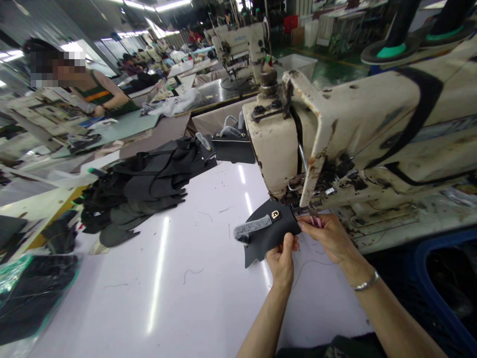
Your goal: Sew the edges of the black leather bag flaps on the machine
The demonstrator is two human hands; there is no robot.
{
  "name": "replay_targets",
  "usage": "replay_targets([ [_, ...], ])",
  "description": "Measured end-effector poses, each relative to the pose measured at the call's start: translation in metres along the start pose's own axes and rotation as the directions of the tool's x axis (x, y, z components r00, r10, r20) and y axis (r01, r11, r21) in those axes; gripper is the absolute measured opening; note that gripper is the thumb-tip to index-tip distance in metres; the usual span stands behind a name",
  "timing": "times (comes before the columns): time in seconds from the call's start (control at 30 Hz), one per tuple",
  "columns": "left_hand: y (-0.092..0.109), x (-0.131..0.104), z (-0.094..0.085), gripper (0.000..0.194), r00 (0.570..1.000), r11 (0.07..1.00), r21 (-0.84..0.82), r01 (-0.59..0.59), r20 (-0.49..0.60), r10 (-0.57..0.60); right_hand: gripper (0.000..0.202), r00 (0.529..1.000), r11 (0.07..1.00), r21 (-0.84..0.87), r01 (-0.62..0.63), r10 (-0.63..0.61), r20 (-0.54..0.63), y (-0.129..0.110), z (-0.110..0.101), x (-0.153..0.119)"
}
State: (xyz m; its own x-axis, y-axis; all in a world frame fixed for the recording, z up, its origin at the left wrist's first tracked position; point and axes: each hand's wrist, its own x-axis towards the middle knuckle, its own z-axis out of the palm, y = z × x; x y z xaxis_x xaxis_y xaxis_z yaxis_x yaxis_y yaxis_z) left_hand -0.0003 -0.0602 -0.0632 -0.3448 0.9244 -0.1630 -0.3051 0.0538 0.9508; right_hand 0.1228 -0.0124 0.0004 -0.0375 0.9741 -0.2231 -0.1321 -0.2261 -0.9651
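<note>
A black bag panel (266, 243) with a plastic-wrapped handle (253, 227) and a gold emblem lies under the head of the sewing machine (283, 144). My left hand (282, 261) pinches the panel's near edge, thumb on top. At the panel's right corner, close to the needle area, my right hand (330, 236) is closed around small pink-handled thread snips (315, 220). Its fingertips also meet the panel's edge. The machine's frame hides the exact spot under the needle.
Dark cut pieces (149, 184) are heaped at the left. A similar panel with a wrapped handle (234, 148) lies behind the machine head. Loose threads are scattered over the white table (208, 308). A blue crate (421, 268) stands at the right. Another person (100, 94) works at the far left.
</note>
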Motion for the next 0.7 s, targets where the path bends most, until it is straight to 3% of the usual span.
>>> replay_targets([
  [0.3,0.012,-0.004,0.003,0.039,0.999,0.999,0.045,0.027,-0.04,-0.026,0.027,0.994,0.995,-0.055,-0.086,0.089,0.06,-0.002,-0.009,-0.016],
  [0.5,0.011,-0.007,0.008,0.039,0.996,0.999,0.01,0.041,-0.077,-0.04,0.023,0.998,0.989,-0.133,-0.056,0.05,-0.047,-0.002,-0.007,-0.019],
  [0.7,0.012,-0.006,0.007,0.037,0.997,0.999,0.001,0.041,-0.06,-0.041,0.027,0.998,0.978,-0.204,-0.05,0.044,-0.033,0.0,-0.007,-0.019],
])
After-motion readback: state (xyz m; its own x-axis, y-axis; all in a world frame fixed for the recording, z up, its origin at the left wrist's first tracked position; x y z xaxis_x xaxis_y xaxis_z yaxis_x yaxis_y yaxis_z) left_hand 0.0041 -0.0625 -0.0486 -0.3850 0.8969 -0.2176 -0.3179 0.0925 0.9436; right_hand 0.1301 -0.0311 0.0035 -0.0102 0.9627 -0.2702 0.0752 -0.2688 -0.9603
